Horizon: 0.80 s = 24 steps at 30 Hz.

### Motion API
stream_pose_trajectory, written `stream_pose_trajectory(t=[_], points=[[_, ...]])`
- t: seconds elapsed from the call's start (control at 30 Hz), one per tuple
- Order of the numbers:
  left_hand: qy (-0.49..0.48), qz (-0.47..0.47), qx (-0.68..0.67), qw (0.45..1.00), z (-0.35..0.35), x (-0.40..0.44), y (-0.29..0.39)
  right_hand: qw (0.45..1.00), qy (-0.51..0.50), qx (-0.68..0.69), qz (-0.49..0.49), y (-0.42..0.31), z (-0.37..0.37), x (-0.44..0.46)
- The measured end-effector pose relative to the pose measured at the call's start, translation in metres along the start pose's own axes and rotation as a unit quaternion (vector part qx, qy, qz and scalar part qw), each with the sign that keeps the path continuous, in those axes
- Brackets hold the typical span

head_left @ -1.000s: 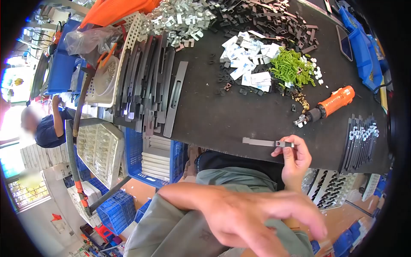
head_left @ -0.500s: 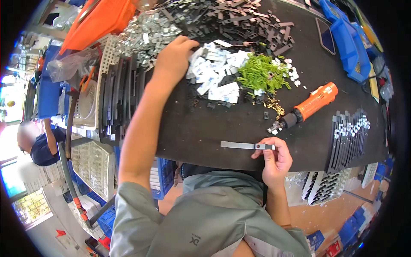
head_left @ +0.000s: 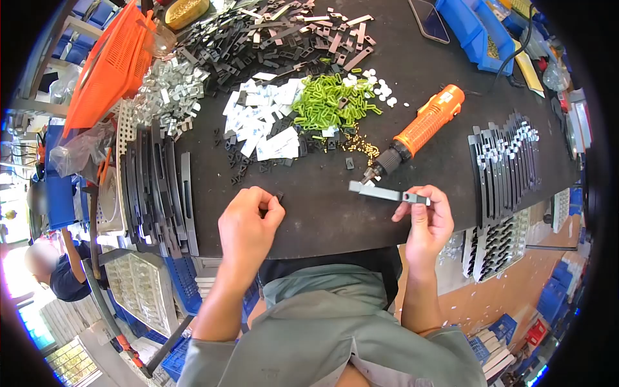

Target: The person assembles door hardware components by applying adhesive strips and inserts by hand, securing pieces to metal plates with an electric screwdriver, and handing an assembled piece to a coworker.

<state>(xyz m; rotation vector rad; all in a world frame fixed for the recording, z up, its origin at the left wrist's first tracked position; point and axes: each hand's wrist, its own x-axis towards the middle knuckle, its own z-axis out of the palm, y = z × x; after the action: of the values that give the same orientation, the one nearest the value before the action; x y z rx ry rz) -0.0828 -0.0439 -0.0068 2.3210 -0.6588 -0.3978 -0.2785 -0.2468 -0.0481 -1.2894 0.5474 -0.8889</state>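
Observation:
My right hand (head_left: 431,222) pinches one end of a flat grey metal strip (head_left: 380,192), which points left above the dark table (head_left: 309,226). A small dark block with a hole sits on the strip at the fingertips. To the left, my left hand (head_left: 250,222) is closed, with a small black piece (head_left: 279,196) showing at its fingertips. Beyond my hands lie a pile of green clips (head_left: 332,102), white printed packets (head_left: 261,119) and tiny brass pieces (head_left: 364,145). An orange electric screwdriver (head_left: 429,119) lies with its tip just behind the strip.
At right stands a row of finished-looking dark strips (head_left: 506,168) with white pieces. Long black bars (head_left: 158,187) lie at left, beside silver clips (head_left: 169,93). Dark flat parts (head_left: 277,39) are heaped at the back, near a phone (head_left: 429,19) and blue bin (head_left: 474,35).
My left hand has come back from the silver clips and white packets to the table's front, now with a small black piece. My right hand still holds the strip, slightly tilted now.

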Motion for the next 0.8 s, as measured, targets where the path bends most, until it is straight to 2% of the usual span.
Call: stream_pose_trajectory(t=[0.07, 0.1, 0.17, 0.2, 0.27, 0.3, 0.37, 0.5, 0.6, 0.63, 0.73, 0.8], points=[[-0.009, -0.072, 0.086, 0.994, 0.001, -0.003, 0.008, 1.000, 0.011, -0.004, 0.002, 0.006, -0.007, 0.003], [-0.006, -0.071, 0.086, 0.994, -0.001, 0.002, 0.010, 1.000, 0.013, -0.002, 0.005, 0.009, -0.009, 0.004], [0.097, 0.104, 0.094, 0.985, -0.005, 0.022, 0.016, 1.000, 0.008, -0.004, -0.001, 0.010, -0.008, 0.004], [0.107, 0.155, 0.111, 0.976, -0.005, 0.037, 0.023, 1.000, 0.004, -0.007, -0.003, 0.010, -0.007, 0.004], [0.105, 0.199, 0.028, 0.974, 0.011, 0.067, 0.031, 1.000, 0.003, -0.008, -0.003, 0.009, -0.007, 0.004], [0.106, 0.201, 0.030, 0.973, 0.020, 0.085, 0.026, 1.000, 0.003, -0.010, -0.002, 0.009, -0.007, 0.004], [0.106, 0.366, 0.129, 0.915, 0.032, 0.112, 0.021, 1.000, 0.005, -0.011, -0.003, 0.010, -0.007, 0.005], [0.075, 0.375, 0.202, 0.902, 0.037, 0.117, 0.026, 1.000, 0.004, -0.016, 0.000, 0.008, -0.009, 0.003], [0.060, 0.275, 0.176, 0.943, 0.029, 0.111, 0.032, 1.000, 0.000, -0.017, -0.005, 0.009, -0.008, 0.005], [0.059, 0.267, 0.180, 0.945, 0.026, 0.111, 0.031, 1.000, -0.003, -0.019, -0.012, 0.010, -0.007, 0.004], [0.060, 0.248, 0.049, 0.966, 0.014, 0.116, 0.024, 0.999, 0.000, -0.038, -0.019, 0.010, -0.006, 0.004], [0.047, 0.207, 0.027, 0.977, 0.004, 0.110, 0.022, 0.999, -0.003, -0.034, -0.019, 0.011, -0.007, 0.005]])
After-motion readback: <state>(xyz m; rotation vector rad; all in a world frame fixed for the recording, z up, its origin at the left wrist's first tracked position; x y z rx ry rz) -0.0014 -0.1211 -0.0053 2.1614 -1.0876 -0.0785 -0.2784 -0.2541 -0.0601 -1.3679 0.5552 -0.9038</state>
